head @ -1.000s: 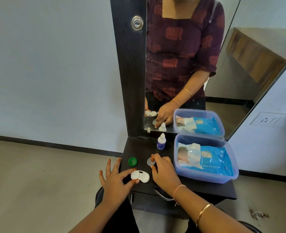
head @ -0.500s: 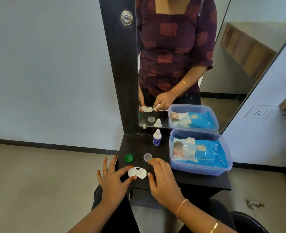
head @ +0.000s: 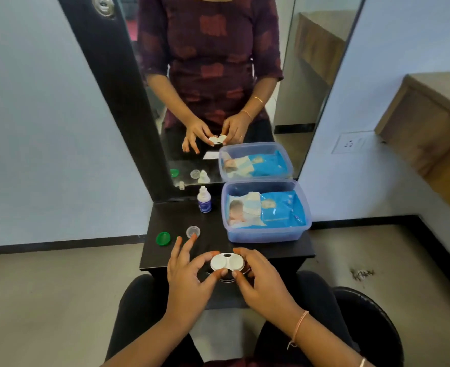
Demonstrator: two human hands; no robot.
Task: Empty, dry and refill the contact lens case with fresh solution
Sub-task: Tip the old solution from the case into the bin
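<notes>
The left hand (head: 189, 276) and the right hand (head: 261, 279) hold the white contact lens case (head: 227, 262) between them at the front edge of the desk (head: 271, 247), each with thumb and index fingers (head: 202, 258) curled narrowly round one end. From the case, the green cap (head: 163, 238) lies at 10 o'clock, the clear cap (head: 193, 231) at 11 o'clock, the solution bottle (head: 204, 200) upright at 12 o'clock, and the plastic tub (head: 266, 235) at 1 o'clock.

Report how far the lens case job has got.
Done: the green cap and clear cap are off, lying on the table. In hand: left hand and right hand pinch the open lens case at the table's front edge. To do, seemingly: emptying, drying, refilling; the solution bottle and tub of wipes stand untouched.
</notes>
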